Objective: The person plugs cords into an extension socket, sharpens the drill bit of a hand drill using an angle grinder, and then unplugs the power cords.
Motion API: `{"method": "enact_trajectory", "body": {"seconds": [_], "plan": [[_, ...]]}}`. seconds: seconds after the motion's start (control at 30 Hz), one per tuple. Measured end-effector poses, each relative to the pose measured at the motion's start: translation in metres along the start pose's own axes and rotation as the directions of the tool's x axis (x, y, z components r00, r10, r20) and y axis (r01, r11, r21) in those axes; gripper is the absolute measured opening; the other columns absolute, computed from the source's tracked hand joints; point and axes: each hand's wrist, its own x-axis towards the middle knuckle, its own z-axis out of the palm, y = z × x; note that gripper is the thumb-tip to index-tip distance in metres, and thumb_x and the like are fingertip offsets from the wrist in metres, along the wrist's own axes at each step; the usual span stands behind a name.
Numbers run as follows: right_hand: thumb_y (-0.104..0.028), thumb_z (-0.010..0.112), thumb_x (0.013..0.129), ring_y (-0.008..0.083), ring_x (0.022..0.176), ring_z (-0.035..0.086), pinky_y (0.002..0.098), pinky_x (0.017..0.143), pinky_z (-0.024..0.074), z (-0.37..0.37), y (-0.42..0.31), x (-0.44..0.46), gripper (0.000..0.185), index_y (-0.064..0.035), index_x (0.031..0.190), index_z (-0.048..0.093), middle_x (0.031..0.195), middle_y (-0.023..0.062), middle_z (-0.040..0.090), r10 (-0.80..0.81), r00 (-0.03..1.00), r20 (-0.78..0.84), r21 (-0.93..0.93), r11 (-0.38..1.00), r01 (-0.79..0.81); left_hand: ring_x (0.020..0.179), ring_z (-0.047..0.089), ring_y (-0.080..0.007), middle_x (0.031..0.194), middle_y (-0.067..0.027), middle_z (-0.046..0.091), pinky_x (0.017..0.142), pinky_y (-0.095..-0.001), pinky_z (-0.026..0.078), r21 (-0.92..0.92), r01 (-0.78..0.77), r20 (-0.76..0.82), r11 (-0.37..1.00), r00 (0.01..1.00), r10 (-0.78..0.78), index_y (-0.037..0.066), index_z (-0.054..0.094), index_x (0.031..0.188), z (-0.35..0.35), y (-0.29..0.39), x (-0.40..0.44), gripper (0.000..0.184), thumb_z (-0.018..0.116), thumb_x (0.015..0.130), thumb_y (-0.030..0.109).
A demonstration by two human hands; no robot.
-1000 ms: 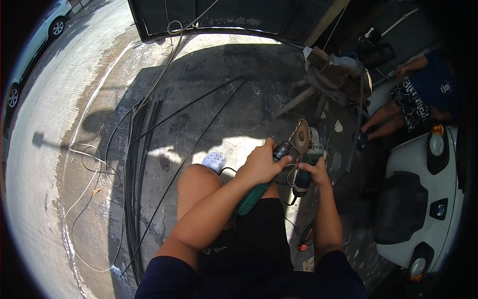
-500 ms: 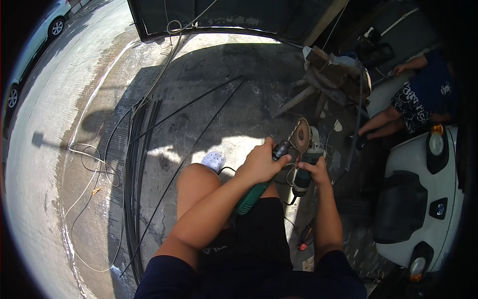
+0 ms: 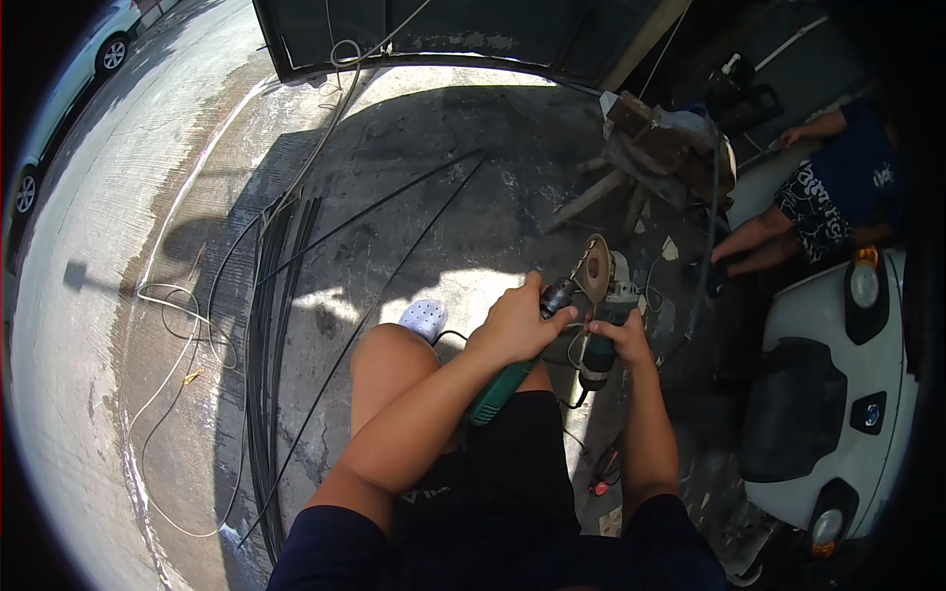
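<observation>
My left hand (image 3: 517, 320) is closed around the front of a green power drill (image 3: 500, 394), whose dark chuck points up toward the disc. My right hand (image 3: 628, 337) grips an angle grinder (image 3: 597, 361) held upright. At the grinder's top, the round brown disc (image 3: 594, 268) stands close beside the drill's chuck; whether they touch cannot be made out. Both tools are above my lap, with a black cord hanging from the grinder's lower end.
Long dark metal bars (image 3: 268, 364) lie on the ground at left, near a pale looping cable (image 3: 209, 320). A wooden stand (image 3: 655, 148) is at upper right. Another person (image 3: 838, 177) is beyond it, above a white vehicle (image 3: 813, 295). A dark gate (image 3: 443, 34) stands ahead.
The other person at the right has shifted slightly, with the legs a little farther left. My hands and both tools have hardly moved.
</observation>
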Motion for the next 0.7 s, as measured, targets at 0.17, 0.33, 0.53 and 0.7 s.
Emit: {"method": "enact_trajectory", "body": {"seconds": [0.17, 0.33, 0.53, 0.7], "plan": [[-0.002, 0.078, 0.072, 0.0198, 0.076, 0.071, 0.034, 0.071, 0.0585, 0.006, 0.001, -0.004, 0.037, 0.0034, 0.106, 0.065, 0.09, 0.0104, 0.071, 0.015, 0.999, -0.04, 0.017, 1.0, -0.015, 0.079, 0.07, -0.0396, 0.081, -0.0238, 0.068, 0.073, -0.0447, 0.053, -0.038, -0.004, 0.021, 0.999, 1.0, 0.004, -0.004, 0.057, 0.102, -0.002, -0.001, -0.001, 0.06, 0.075, 0.087, 0.05], [-0.004, 0.079, 0.073, 0.0214, 0.074, 0.072, 0.0353, 0.07, 0.0584, 0.014, 0.019, -0.015, 0.032, 0.0043, 0.102, 0.066, 0.087, 0.0109, 0.071, 0.023, 0.99, -0.14, 0.187, 0.982, 0.003, 0.084, 0.071, -0.0358, 0.091, -0.025, 0.071, 0.077, -0.0442, 0.053, -0.093, 0.016, 0.072, 0.995, 0.997, -0.009, -0.005, 0.061, 0.11, -0.006, -0.007, 0.0, 0.056, 0.065, 0.097, 0.049], [-0.003, 0.08, 0.073, 0.0196, 0.076, 0.071, 0.034, 0.072, 0.0578, 0.011, 0.028, -0.032, 0.032, 0.0033, 0.102, 0.067, 0.088, 0.01, 0.071, -0.006, 0.988, -0.156, 0.187, 0.982, 0.035, 0.088, 0.071, -0.0384, 0.09, -0.0245, 0.07, 0.079, -0.0455, 0.053, -0.128, 0.011, 0.191, 0.992, 0.982, 0.013, -0.008, 0.061, 0.114, -0.011, -0.006, -0.002, 0.067, 0.058, 0.098, 0.056], [-0.004, 0.082, 0.072, 0.0172, 0.081, 0.07, 0.033, 0.075, 0.0565, 0.002, 0.038, -0.043, 0.034, 0.0008, 0.103, 0.068, 0.09, 0.0076, 0.072, -0.022, 0.985, -0.173, 0.147, 0.988, 0.048, 0.076, 0.068, -0.0217, 0.09, -0.0159, 0.07, 0.07, -0.0365, 0.052, -0.147, -0.118, -0.021, 0.982, 0.993, 0.117, -0.006, 0.062, 0.113, -0.002, -0.011, -0.009, 0.06, 0.077, 0.089, 0.046]]}}
